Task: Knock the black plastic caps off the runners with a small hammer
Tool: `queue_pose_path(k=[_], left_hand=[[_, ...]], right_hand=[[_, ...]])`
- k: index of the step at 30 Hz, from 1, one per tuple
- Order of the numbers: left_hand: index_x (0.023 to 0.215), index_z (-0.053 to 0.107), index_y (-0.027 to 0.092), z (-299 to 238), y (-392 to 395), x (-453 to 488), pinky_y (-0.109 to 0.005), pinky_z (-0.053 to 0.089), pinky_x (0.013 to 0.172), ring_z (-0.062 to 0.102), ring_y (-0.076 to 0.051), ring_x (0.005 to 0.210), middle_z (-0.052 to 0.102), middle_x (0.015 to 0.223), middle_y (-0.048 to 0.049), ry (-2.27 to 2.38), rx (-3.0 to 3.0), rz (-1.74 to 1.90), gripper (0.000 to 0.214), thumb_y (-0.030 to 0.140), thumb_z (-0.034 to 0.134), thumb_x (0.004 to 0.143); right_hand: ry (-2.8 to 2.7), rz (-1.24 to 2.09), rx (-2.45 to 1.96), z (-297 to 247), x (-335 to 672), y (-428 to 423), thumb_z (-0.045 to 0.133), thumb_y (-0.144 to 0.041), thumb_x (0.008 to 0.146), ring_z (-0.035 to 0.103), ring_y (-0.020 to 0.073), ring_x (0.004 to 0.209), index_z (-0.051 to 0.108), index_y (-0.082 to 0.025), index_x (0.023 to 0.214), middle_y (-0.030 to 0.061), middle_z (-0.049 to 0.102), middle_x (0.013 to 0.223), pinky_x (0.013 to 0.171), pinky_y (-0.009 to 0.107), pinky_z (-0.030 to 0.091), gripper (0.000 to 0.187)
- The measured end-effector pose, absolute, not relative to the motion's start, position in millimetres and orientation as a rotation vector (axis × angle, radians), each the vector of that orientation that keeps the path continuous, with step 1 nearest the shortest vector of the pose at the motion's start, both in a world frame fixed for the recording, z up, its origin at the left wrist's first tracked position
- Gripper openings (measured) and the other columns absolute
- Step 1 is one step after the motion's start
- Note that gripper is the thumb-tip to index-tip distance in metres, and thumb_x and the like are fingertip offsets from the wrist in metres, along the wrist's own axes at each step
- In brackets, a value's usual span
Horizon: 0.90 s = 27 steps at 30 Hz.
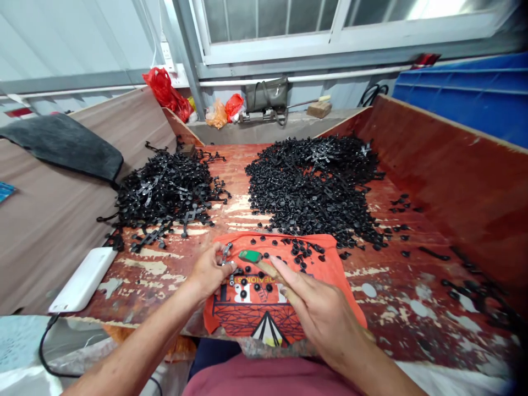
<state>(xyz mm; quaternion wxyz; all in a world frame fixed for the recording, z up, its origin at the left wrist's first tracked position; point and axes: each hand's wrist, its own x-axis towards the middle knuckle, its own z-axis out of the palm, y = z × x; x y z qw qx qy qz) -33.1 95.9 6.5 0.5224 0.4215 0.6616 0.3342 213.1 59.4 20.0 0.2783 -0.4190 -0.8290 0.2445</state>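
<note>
Over the orange cloth [247,318], I see the right hand [324,305] at four o'clock, closed, and the left hand [210,272] at nine, narrowly pinched; the right grips a green-tipped tool [252,257], the left a dark jointed strip [231,281], black studs [257,287] lying between.

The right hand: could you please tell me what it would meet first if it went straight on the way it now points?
Led by its green-tipped tool, the right hand would probably first meet the dark part held by the left hand, though depth is unclear.
</note>
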Motion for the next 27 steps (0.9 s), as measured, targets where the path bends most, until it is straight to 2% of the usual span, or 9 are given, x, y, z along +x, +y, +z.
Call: queue_pose_path(k=[5,10,12,16,20,22,25,27], left_hand=[[0.085,0.049,0.021,8.6,96.1,-35.3,-0.015,0.026,0.033,0.039,-0.005,0.032,0.053,0.050,0.0123,1.559,0.987,0.841,0.030,0.021,0.074,0.069],[0.085,0.050,0.020,7.4,95.0,-34.1,-0.015,0.032,0.037,0.045,-0.004,0.039,0.060,0.059,0.0093,1.506,0.985,0.909,0.028,0.017,0.073,0.069],[0.084,0.049,0.020,6.3,94.7,-34.4,-0.015,0.029,0.035,0.041,-0.003,0.035,0.058,0.057,0.0103,1.501,0.990,0.898,0.028,0.019,0.073,0.070],[0.085,0.046,0.022,5.8,94.2,-35.6,-0.015,0.025,0.031,0.033,-0.004,0.030,0.049,0.047,0.0132,1.496,0.989,0.870,0.033,0.027,0.075,0.071],[0.088,0.045,0.023,2.7,94.3,-36.6,-0.015,0.026,0.027,0.032,-0.005,0.029,0.045,0.045,0.0137,1.516,1.001,0.827,0.036,0.033,0.075,0.071],[0.090,0.045,0.023,-0.4,95.2,-37.5,-0.015,0.028,0.027,0.033,-0.005,0.030,0.045,0.046,0.0132,1.513,1.022,0.817,0.036,0.034,0.074,0.072],[0.101,0.044,0.022,1.4,95.7,-39.6,-0.014,0.030,0.028,0.035,-0.006,0.031,0.046,0.048,0.0133,1.520,1.018,0.815,0.041,0.030,0.073,0.073],[0.121,0.040,0.023,11.2,93.4,-41.6,-0.015,0.036,0.032,0.043,-0.007,0.035,0.050,0.055,0.0120,1.496,0.976,0.859,0.057,0.026,0.072,0.074]], right_hand=[[-2.242,0.698,-1.152,21.3,210.4,59.3,0.037,-0.020,0.103,0.070,0.0218,0.101,0.035,-0.028,0.154,0.0077,0.072,0.120,0.094,0.039,0.056,0.052],[-2.282,0.686,-1.189,27.3,212.4,59.5,0.037,-0.021,0.103,0.072,0.0206,0.096,0.036,-0.031,0.154,0.0056,0.073,0.117,0.089,0.035,0.057,0.052],[-2.279,0.652,-1.168,24.9,211.6,58.3,0.035,-0.021,0.103,0.072,0.0207,0.095,0.033,-0.029,0.155,0.0069,0.073,0.117,0.088,0.035,0.057,0.053],[-2.448,0.578,-1.258,14.1,206.2,59.4,0.038,-0.020,0.100,0.073,0.0246,0.082,0.043,-0.027,0.150,0.0080,0.076,0.101,0.069,0.036,0.059,0.051],[-2.411,0.610,-1.277,8.3,202.6,62.4,0.037,-0.021,0.101,0.073,0.0225,0.088,0.036,-0.028,0.154,0.0077,0.075,0.109,0.078,0.034,0.058,0.053],[-2.431,0.586,-1.308,5.7,200.3,63.2,0.039,-0.021,0.101,0.073,0.0235,0.085,0.039,-0.026,0.153,0.0080,0.077,0.105,0.076,0.035,0.058,0.052],[-2.498,0.608,-1.363,4.5,197.4,65.7,0.045,-0.019,0.097,0.075,0.0249,0.082,0.042,-0.028,0.151,0.0065,0.078,0.103,0.073,0.035,0.058,0.054],[-2.425,0.725,-1.380,9.4,198.9,68.8,0.045,-0.020,0.098,0.074,0.0233,0.087,0.038,-0.032,0.152,0.0044,0.076,0.113,0.077,0.035,0.058,0.057]])
